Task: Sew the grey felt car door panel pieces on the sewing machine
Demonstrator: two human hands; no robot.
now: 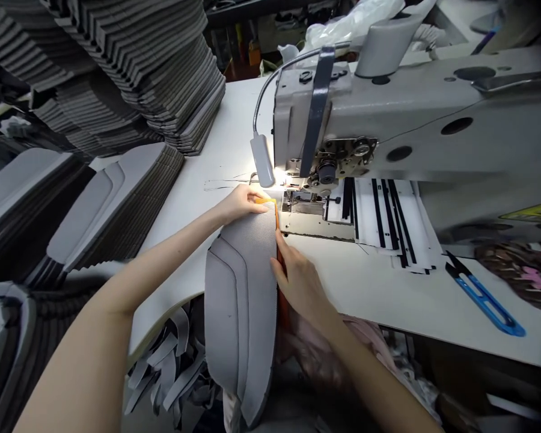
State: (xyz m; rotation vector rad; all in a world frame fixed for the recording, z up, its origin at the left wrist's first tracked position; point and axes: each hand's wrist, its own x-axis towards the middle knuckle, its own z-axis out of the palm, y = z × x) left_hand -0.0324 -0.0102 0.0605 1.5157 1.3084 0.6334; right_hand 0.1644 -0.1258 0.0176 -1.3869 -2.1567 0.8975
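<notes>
Left hand (241, 201) pinches orange strip (276, 219) to grey panel (241, 319) near sewing machine (388, 114); right hand (300, 282) pinches edge lower down; stitching unseen; panel stacks (162, 72) alongside.

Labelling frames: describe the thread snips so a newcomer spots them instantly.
Start at the grey sewing machine on the white table. Right of the black-striped white strips, below the machine, lie the thread snips: the only thing there with a bright blue handle, black tips pointing up-left.
</notes>
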